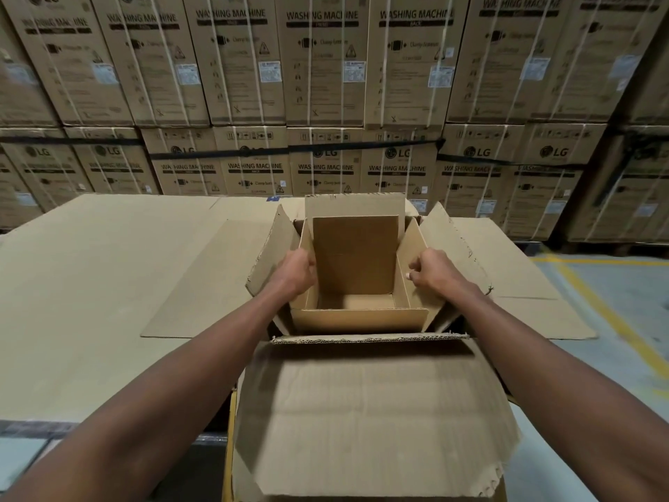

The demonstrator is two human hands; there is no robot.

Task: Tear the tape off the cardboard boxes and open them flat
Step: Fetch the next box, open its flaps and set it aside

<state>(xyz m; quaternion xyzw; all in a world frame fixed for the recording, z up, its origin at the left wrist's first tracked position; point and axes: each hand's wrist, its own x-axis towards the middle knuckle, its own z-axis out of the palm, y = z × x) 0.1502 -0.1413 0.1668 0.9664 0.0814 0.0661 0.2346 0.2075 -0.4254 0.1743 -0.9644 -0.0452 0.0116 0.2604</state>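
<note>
A wall of stacked washing-machine cartons (325, 67) is observed across the whole background, bound with white straps and a dark band. Before it, large flattened cardboard sheets (90, 284) are laid over a raised surface, with a further flat sheet (525, 284) extending to the right. A grey floor with yellow line markings (615, 320) is seen at the right edge.

The cardboard box (356, 269) under work is positioned at centre, resting on the flattened sheets, open at the top and still standing in box form. Its near flap (373, 411) is folded down towards the person, its edge ragged; the far flap (354, 204) stands upright, and the side flaps are splayed outward. No tape can be made out on the visible faces.

The left hand (297, 271) is placed at the box's left wall — fingers curled over the top edge and gripping it. The right hand (430, 271) is set at the right wall, fingers likewise curled over the rim, thumb inside. Both forearms are extended forward, bare.
</note>
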